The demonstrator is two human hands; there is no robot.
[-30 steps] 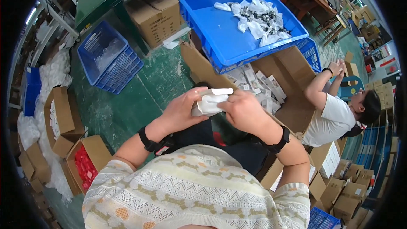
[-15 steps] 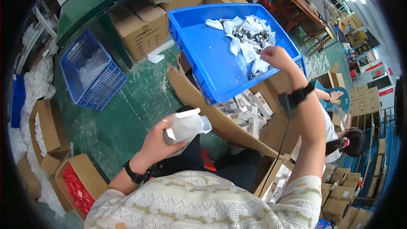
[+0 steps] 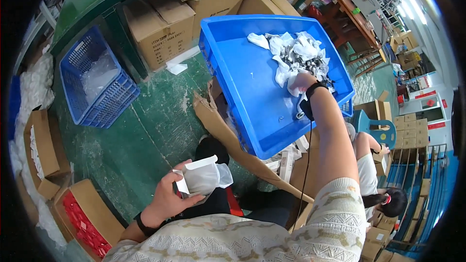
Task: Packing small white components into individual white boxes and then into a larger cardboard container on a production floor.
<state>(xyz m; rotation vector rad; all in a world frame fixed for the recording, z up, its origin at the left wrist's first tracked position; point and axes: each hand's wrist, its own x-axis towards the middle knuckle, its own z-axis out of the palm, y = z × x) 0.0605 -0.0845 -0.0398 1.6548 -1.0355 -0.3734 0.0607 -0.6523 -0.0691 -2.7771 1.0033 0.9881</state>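
My left hand (image 3: 167, 196) grips a small open carton (image 3: 187, 187), its white flaps raised. A whitish bagged item (image 3: 204, 178) fills the carton's opening, and clear film sticks out at one side. My right hand (image 3: 305, 81) is in the blue tray (image 3: 233, 87), fingers closed on a small white bag (image 3: 294, 86) at the near edge of a pile. That pile (image 3: 303, 51) is of white bags and dark and silvery metal pieces. What the bag contains is hidden. A small metal piece (image 3: 300, 115) lies in the tray below my wrist.
Under the tray stands a large cardboard box (image 3: 228, 133) with small cartons (image 3: 287, 165) inside. A blue mesh crate (image 3: 104, 99) with plastic film stands at left, near boxes of red packets (image 3: 82, 223). A black cord (image 3: 307, 165) hangs from my right wrist. Another person (image 3: 371, 165) sits at right.
My right hand has moved left and deeper over the pile. My left hand has lowered slightly with the carton. The view has shifted, so the tray appears lower and farther right.
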